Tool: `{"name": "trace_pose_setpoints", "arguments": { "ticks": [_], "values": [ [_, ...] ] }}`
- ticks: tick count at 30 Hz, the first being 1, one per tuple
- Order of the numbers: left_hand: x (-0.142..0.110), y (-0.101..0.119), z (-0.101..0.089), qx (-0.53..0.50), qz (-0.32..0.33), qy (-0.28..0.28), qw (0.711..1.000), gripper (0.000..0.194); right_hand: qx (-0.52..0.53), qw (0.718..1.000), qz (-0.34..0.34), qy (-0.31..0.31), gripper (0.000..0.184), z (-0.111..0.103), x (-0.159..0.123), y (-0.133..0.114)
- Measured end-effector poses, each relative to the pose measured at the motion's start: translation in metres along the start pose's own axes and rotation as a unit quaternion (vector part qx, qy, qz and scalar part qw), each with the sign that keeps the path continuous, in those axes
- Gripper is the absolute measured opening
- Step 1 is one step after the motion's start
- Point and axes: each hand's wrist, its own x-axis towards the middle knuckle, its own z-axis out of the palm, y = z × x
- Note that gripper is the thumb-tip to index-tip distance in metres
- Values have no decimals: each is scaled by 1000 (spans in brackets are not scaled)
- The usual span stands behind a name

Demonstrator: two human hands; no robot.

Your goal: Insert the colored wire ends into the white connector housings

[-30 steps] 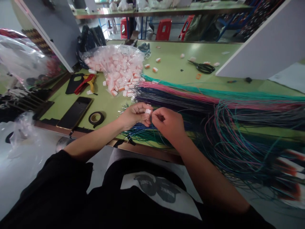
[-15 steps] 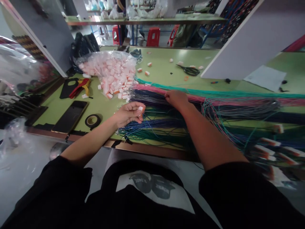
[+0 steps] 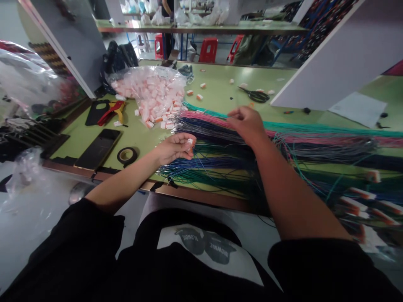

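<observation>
"While the left hand (image 3: 174, 148) pinches a white-and-orange connector (image 3: 190, 144) near the centre of the frame, what does the right hand (image 3: 247, 122) hold?"

"Cannot tell; it is curled over the pink wires (image 3: 208, 118), right of centre."

"Risks noted?"

"They lie crowded against teal wires (image 3: 315, 128) on the bench (image 3: 217, 75), so a pull could probably catch more than one; a slack pinch might let the connector twist or drop"

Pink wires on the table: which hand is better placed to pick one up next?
Probably the right hand: it is close to the pink wires, though I cannot tell if it holds anything; the left hand pinches a small plug.
</observation>
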Motion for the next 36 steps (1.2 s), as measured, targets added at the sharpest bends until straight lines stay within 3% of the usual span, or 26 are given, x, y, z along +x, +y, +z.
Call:
{"name": "trace_pose_setpoints", "arguments": {
  "ticks": [2, 5, 9, 11, 14, 19, 28, 36],
  "values": [
    [0, -1, -1, -3, 4, -10, 1000, 31, 75, 995, 6, -71, 21, -3, -13, -37],
    [1, -3, -3, -12, 13, -30, 999, 34, 177, 969, -48, -167, 20, -9, -35, -85],
    [1, -4, -5, -20, 18, -52, 998, 34, 309, 920, -31, -238, 21, -10, -58, -104],
    [0, -4, -5, -19, 23, -58, 998, 32, 329, 920, 9, -212, 19, -8, -65, -97],
    [-1, -4, -4, -10, 29, -64, 997, 31, 280, 947, 46, -152, 14, -5, -73, -86],
    [-1, -5, -2, 7, 29, -53, 998, 31, 145, 985, -8, -94, 13, -3, -82, -86],
    [-3, -4, 2, -10, 26, -56, 998, 33, -44, 996, -36, -75, 14, 4, -86, -92],
    [-2, -10, 6, 44, 78, -45, 995, 33, -53, 992, 9, -113, 14, 3, -86, -97]
  ]
}}
